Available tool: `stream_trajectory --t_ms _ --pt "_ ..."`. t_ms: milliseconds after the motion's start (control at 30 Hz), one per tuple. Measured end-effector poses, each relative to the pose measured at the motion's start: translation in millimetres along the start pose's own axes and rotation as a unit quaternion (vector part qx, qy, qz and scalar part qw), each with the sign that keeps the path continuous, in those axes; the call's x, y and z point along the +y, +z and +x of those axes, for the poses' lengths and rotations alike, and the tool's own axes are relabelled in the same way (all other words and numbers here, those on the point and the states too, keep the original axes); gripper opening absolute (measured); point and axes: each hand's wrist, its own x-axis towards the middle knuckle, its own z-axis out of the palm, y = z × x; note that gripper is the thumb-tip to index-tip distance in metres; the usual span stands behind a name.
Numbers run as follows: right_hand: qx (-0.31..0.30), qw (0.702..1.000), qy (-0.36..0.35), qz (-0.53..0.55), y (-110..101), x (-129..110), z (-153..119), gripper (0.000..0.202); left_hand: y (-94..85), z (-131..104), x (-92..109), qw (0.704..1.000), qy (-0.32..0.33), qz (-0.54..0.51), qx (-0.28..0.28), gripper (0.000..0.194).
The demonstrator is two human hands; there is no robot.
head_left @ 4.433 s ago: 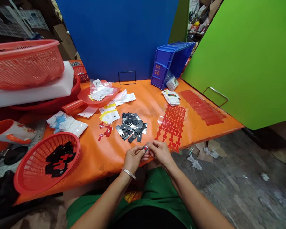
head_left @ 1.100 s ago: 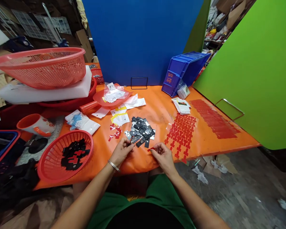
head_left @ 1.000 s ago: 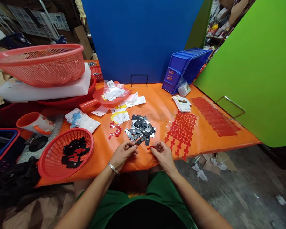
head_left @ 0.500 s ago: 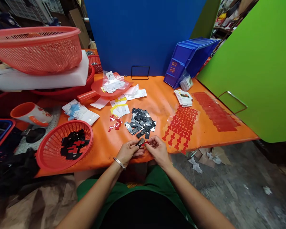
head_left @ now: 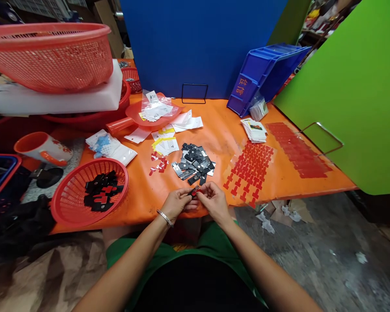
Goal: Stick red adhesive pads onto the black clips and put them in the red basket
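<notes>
My left hand (head_left: 178, 202) is closed on a small flat black piece (head_left: 194, 191) with a shiny metal part, near the table's front edge. Opposite it, my right hand (head_left: 214, 200) pinches a red T-shaped sticker (head_left: 198, 189) against that piece. A heap of similar black pieces (head_left: 196, 162) lies just beyond both hands. To the right is a clear sheet bearing rows of red T-shaped stickers (head_left: 251, 167). Some loose red stickers (head_left: 158, 163) lie left of the heap. Farther left, a red basket (head_left: 64, 203) contains black pieces, some with red on them.
Behind the heap, a red scoop (head_left: 129, 119) carries paper cards and a plastic bag. A mug (head_left: 43, 149) and stacked baskets (head_left: 51, 60) stand at left. A tilted blue bin (head_left: 247, 89), a card stack (head_left: 253, 131) and another red sheet (head_left: 299, 149) occupy the right.
The black piece has been turned in my fingers and looks narrower now, with the red sticker more visible against it. Both hands stay together; the view has shifted slightly.
</notes>
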Motion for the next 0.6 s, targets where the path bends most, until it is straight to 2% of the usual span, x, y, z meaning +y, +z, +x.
stream_trajectory --t_ms 600 --pt "0.005 1.000 -0.005 -0.023 0.9 4.8 0.2 0.012 -0.2 -0.5 1.0 1.000 -0.001 0.007 0.001 0.019"
